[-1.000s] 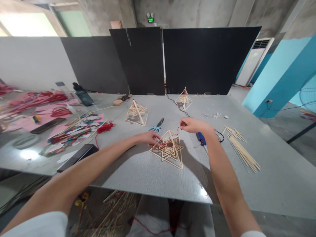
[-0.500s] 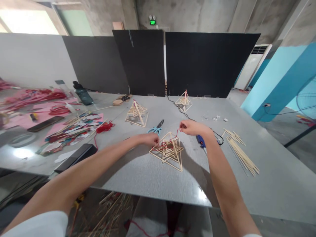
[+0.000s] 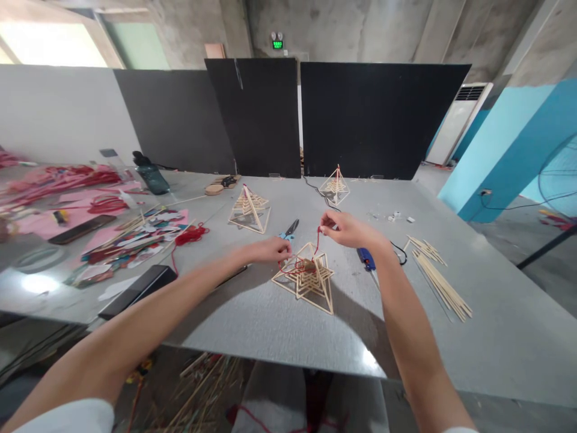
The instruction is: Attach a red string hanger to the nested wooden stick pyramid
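Observation:
A star-shaped frame of thin wooden sticks (image 3: 315, 291), with nested smaller stars inside, lies on the grey table in front of me. Red string (image 3: 317, 242) rises from its middle to my right hand (image 3: 336, 227), whose fingertips pinch the end just above the frame. To the frame's upper left, my left hand (image 3: 276, 249) has its fingers closed, and a loop of the red string hangs right beneath them. Behind that hand lie scissors with light blue handles (image 3: 290, 231), partly covered by it.
Two stick pyramids (image 3: 251, 210) (image 3: 336, 184) stand farther back. A blue-handled tool (image 3: 366, 258) and loose wooden sticks (image 3: 442, 282) lie on the right. Leftward are a red string tangle (image 3: 192, 234), a black box (image 3: 137, 291), a phone (image 3: 82, 229) and a bottle (image 3: 151, 173).
My right hand has shifted slightly left and up, drawing the red string more upright. My left hand has risen a little and now covers more of the scissor handles. The frame stays in place.

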`<state>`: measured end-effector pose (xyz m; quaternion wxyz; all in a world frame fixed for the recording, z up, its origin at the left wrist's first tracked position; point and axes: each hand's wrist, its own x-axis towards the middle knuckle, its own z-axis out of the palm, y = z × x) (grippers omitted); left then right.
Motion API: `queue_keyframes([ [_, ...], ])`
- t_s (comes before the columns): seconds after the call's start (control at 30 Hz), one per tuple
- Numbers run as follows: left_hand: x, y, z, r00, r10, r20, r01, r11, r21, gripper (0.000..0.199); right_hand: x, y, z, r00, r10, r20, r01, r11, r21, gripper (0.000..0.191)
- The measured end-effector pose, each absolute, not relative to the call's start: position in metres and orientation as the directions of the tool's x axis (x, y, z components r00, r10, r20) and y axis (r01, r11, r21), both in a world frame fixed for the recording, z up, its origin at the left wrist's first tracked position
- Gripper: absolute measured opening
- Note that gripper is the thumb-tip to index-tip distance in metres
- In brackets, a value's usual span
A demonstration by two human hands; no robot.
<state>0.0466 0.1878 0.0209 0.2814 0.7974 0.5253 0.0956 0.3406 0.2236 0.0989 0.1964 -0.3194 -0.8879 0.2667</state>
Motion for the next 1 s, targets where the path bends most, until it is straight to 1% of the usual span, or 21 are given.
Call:
queue_keyframes([
  [0.1,0.05,0.175,0.038,0.38,0.925,-0.027,0.754,-0.292,0.589,0.043,0.34,0.217,0.106,-0.743,0.644,0.185,0.387,0.638,-0.665,0.011],
  [0.17,0.055,0.165,0.049,0.325,0.944,0.062,0.705,-0.285,0.649,0.049,0.338,0.214,0.108,-0.758,0.621,0.199,0.32,0.62,-0.716,0.01],
  [0.23,0.063,0.155,0.06,0.246,0.956,0.163,0.6,-0.282,0.748,0.047,0.336,0.213,0.108,-0.779,0.59,0.212,0.249,0.602,-0.759,0.012],
  [0.27,0.068,0.152,0.066,0.223,0.953,0.206,0.559,-0.298,0.773,0.045,0.336,0.214,0.107,-0.789,0.573,0.221,0.214,0.593,-0.776,0.014],
  [0.33,0.08,0.148,0.078,0.221,0.936,0.274,0.532,-0.351,0.77,0.039,0.336,0.214,0.107,-0.81,0.533,0.244,0.139,0.58,-0.803,0.016],
  [0.47,0.1,0.156,0.099,0.231,0.899,0.372,0.554,-0.436,0.709,0.032,0.338,0.214,0.108,-0.847,0.442,0.293,-0.009,0.54,-0.841,0.019],
  [0.57,0.108,0.166,0.108,0.192,0.903,0.384,0.567,-0.421,0.708,0.026,0.337,0.216,0.106,-0.852,0.416,0.318,-0.093,0.478,-0.874,0.019],
  [0.67,0.113,0.17,0.113,0.167,0.911,0.377,0.599,-0.397,0.696,0.023,0.331,0.22,0.1,-0.848,0.421,0.322,-0.123,0.436,-0.892,0.02],
  [0.8,0.116,0.163,0.124,0.19,0.902,0.388,0.657,-0.41,0.633,0.022,0.324,0.224,0.093,-0.856,0.419,0.304,-0.112,0.423,-0.899,0.022],
  [0.9,0.116,0.156,0.137,0.219,0.899,0.378,0.706,-0.414,0.575,0.018,0.321,0.222,0.093,-0.852,0.404,0.334,-0.164,0.4,-0.902,0.028],
  [1.0,0.112,0.155,0.146,0.233,0.907,0.352,0.726,-0.403,0.557,0.019,0.317,0.219,0.093,-0.836,0.42,0.353,-0.206,0.357,-0.911,0.033],
])
